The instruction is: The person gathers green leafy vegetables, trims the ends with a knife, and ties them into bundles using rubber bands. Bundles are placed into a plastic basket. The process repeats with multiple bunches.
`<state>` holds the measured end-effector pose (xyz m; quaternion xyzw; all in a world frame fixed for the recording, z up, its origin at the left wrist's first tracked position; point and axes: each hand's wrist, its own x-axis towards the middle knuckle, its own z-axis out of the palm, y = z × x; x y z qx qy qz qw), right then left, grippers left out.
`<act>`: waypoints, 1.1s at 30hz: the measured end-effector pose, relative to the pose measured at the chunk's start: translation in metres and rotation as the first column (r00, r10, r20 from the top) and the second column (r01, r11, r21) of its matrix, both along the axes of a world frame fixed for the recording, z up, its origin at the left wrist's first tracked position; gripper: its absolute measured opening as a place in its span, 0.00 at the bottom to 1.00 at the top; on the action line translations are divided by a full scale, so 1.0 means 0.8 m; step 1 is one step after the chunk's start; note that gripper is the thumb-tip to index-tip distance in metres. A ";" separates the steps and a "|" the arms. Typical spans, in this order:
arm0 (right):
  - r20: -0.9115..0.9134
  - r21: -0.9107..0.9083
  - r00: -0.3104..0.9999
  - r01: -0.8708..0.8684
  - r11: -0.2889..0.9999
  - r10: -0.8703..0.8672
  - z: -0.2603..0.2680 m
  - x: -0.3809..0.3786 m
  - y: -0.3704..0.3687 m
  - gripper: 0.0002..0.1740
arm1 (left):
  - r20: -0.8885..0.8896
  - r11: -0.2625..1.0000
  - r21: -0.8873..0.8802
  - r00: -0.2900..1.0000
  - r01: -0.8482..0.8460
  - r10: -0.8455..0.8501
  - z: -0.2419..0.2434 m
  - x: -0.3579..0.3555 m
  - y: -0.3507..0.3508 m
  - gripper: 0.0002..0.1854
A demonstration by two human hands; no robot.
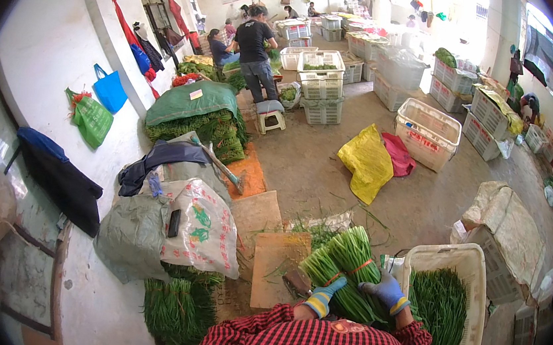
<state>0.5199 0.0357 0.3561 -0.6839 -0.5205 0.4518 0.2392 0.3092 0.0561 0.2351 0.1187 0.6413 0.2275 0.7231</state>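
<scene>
Two bundles of long green stalks (354, 252), tied with red bands, lie side by side before me. My left hand (325, 297), in a blue glove with a striped cuff, holds the left bundle near its band. Gloved alike, my right hand (387, 292) grips the right bundle below its band. Both palms are hidden. A white plastic crate (475, 311) of dark green leafy stalks (438, 308) stands just right of my right hand. A wooden board (275, 267) lies left of the bundles, with a dark flat object (297, 283) at its edge.
Covered stacks of green bundles (171, 307) line the left wall, with a phone (174, 223) on one cover. A broom (222, 165) leans there. Ahead lie a yellow sack (367, 164) and an empty crate (427, 132). A covered crate (499, 244) stands right. Co-workers (255, 51) are farther back.
</scene>
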 end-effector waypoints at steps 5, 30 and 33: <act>-0.016 0.057 1.000 0.028 0.998 -0.027 -0.004 0.002 -0.003 0.46 | 0.082 0.998 0.015 0.995 -0.060 0.058 -0.059 0.007 0.002 0.35; 0.195 0.158 0.961 0.168 0.973 -0.198 0.094 -0.016 -0.041 0.50 | 0.057 0.507 0.801 0.804 0.316 -0.592 0.034 -0.026 0.000 0.33; 0.291 0.333 0.927 0.135 0.933 -0.237 0.117 0.005 -0.070 0.52 | 0.637 0.965 0.257 0.744 0.044 -0.203 0.060 0.005 -0.004 0.29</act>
